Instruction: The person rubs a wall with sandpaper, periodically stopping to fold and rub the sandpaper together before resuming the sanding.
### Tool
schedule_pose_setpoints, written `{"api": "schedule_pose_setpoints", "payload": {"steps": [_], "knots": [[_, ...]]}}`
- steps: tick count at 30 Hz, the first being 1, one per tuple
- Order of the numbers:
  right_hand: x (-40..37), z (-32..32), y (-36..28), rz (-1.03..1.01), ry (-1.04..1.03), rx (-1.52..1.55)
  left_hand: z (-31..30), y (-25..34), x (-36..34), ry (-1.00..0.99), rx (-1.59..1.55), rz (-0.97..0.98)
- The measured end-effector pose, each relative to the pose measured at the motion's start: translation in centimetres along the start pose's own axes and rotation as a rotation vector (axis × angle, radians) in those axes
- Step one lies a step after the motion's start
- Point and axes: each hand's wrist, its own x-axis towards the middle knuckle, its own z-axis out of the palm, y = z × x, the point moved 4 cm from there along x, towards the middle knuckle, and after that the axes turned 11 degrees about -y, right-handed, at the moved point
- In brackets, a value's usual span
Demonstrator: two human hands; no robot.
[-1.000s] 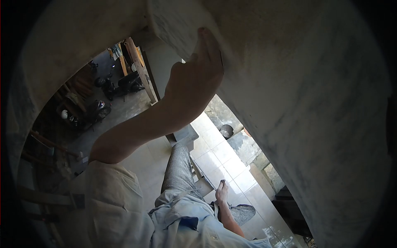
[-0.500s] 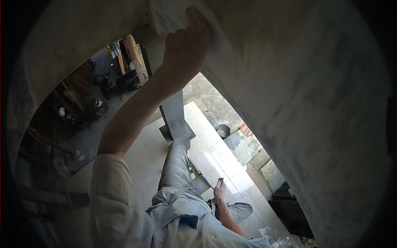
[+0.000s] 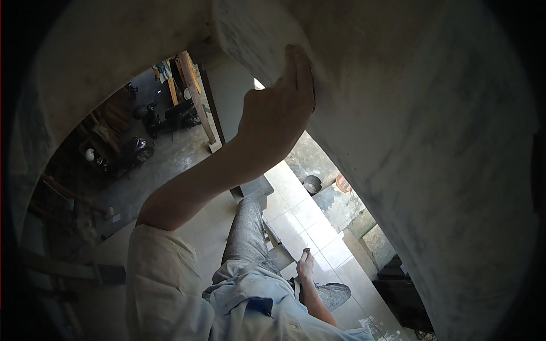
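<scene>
Head view, looking steeply down from a height.

Left hand (image 3: 277, 116): arm raised, bare forearm running up from a pale short sleeve (image 3: 156, 267). Fingers (image 3: 301, 68) stretched out together and pressed flat on a pale plastered wall (image 3: 432, 148). They sit just at the corner where a plastered block (image 3: 250, 31) juts out of the wall. Whether anything lies under the palm cannot be told.

Right hand (image 3: 305, 266): low, beside the hip and well apart from the left. Fingers closed on a small dark thing (image 3: 306, 250) that sticks up past the fingertips; too small to identify. The hand lies just beside a pale plank (image 3: 281, 256), contact unclear.

Body: light blue shirt (image 3: 256, 301), grey trouser leg (image 3: 245, 238), grey shoe (image 3: 333, 294).

Below:
- pale tiled floor (image 3: 296, 219) in sunlight
- grey pillar (image 3: 233, 91) with its base (image 3: 255, 186) on the tiles
- dark round pot (image 3: 311, 183) at the floor's far edge, next to rough stone
- leaning wooden boards (image 3: 192, 85) beside the pillar
- two motorbikes (image 3: 170, 116) (image 3: 132, 152) on a shaded concrete floor to the left
- a white helmet (image 3: 90, 154) near the nearer motorbike
</scene>
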Motion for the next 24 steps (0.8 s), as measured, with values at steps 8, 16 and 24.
{"api": "schedule_pose_setpoints", "payload": {"steps": [8, 16, 24], "knots": [[0.7, 0.2, 1.0, -0.025, 0.009, 0.015, -0.1, 0.7, 0.4, 0.087, -0.015, -0.109], [0.0, -0.1, 0.9, -0.035, 0.021, 0.068, 0.2, -0.8, 2.0, -0.066, -0.113, -0.258], [-0.2, -0.2, 0.4, -0.012, 0.020, 0.061, 0.0, -0.4, 0.9, 0.039, -0.117, -0.160]]}}
